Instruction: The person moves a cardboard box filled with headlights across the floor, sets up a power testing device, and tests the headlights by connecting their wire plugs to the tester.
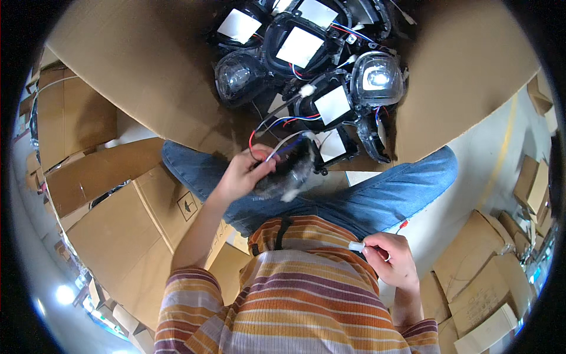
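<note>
Head view shows an open cardboard box [466,76] before the person's legs [407,183], its walls enclosing a crowded pile of black lamp housings [271,50]. Loose wires run across this pile and partly cover it. Cartons [106,227] stand at both sides. I count two clear lenses [378,79] in the box and at least five white cards [299,47]. One dark lamp unit [289,171], blurred, is at the box's near edge, between the knees. Of the two hands, the left hand [246,173] closes narrowly on thin wires [252,139] beside this unit; the right hand [390,258] pinches one small white connector [356,245] near the striped shirt [306,295].
</note>
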### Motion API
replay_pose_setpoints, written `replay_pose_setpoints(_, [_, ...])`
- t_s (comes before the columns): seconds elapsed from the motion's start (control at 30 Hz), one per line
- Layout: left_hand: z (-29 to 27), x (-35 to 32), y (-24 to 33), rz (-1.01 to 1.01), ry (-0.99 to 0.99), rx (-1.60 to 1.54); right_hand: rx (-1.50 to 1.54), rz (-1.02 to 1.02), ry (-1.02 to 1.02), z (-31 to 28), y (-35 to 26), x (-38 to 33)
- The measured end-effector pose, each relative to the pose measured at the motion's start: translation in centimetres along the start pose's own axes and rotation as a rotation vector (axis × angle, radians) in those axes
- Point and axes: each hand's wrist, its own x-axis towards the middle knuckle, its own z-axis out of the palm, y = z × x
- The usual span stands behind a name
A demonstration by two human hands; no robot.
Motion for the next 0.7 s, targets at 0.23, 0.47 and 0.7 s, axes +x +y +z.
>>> replay_pose_setpoints(0.23, [4.2, -2.6, 5.2, 0.106, 0.014, -0.324, -0.081, 0.09, -0.027, 0.5, 0.3, -0.6])
replay_pose_setpoints(0.47, [4.2, -3.2, 7.1, 0.154, -0.102, -0.094, 0.104, 0.129, 0.606, -5.1, -1.3, -8.9])
replay_pose_setpoints(0.7, [4.6, -3.9, 7.6, 0.408, -0.185, 0.078, -0.026, -0.327, 0.311, -2.9, -4.7, -2.8])
